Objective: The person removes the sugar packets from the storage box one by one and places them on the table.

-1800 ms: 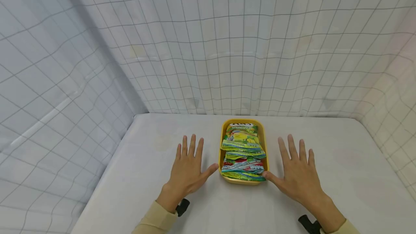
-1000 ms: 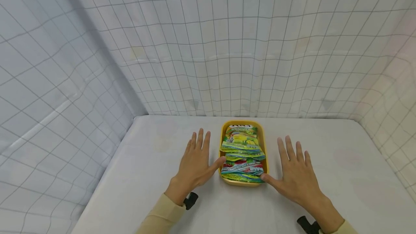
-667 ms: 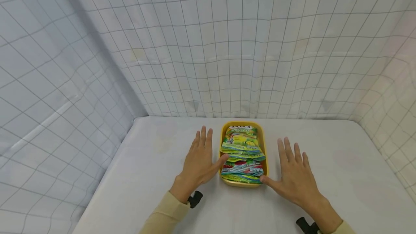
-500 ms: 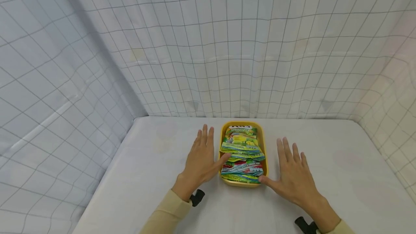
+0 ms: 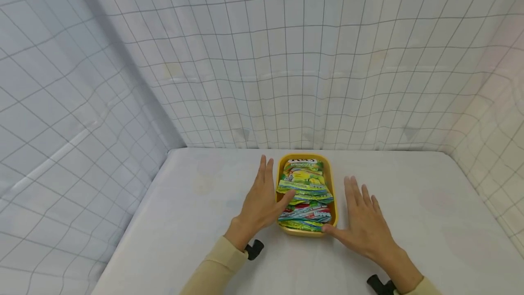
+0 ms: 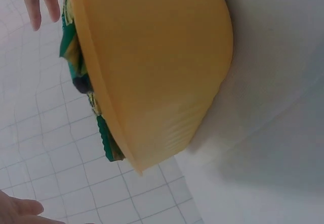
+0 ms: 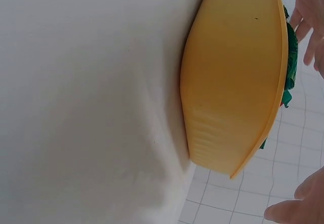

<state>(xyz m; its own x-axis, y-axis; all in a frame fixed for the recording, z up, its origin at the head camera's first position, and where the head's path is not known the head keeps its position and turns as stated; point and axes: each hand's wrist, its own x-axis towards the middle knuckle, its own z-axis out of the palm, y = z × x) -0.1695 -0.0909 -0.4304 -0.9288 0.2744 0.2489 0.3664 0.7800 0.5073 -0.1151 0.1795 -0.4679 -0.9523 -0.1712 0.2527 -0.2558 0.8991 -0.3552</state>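
Yellow basket point(image 6: 152, 72) between my left hand point(image 5: 259, 202) and right hand point(image 5: 366, 227), long axis pointing away from me; left looks nearer (right only slightly farther). Both wide, gripping nothing.

packets point(image 5: 304, 177) illegible in part, both sleeves point(image 5: 217, 265) incomplete at the head view's bottom edge

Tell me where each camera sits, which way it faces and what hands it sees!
Head: on the head, facing forward and down at the yellow tub of packets; left hand, right hand and both sleeves show.
Left wrist: worn there, facing the tub's outer side; parts of both hands show.
Right wrist: worn there, facing the tub's outer side; parts of both hands show.
Shared: both wrist views show the tub.
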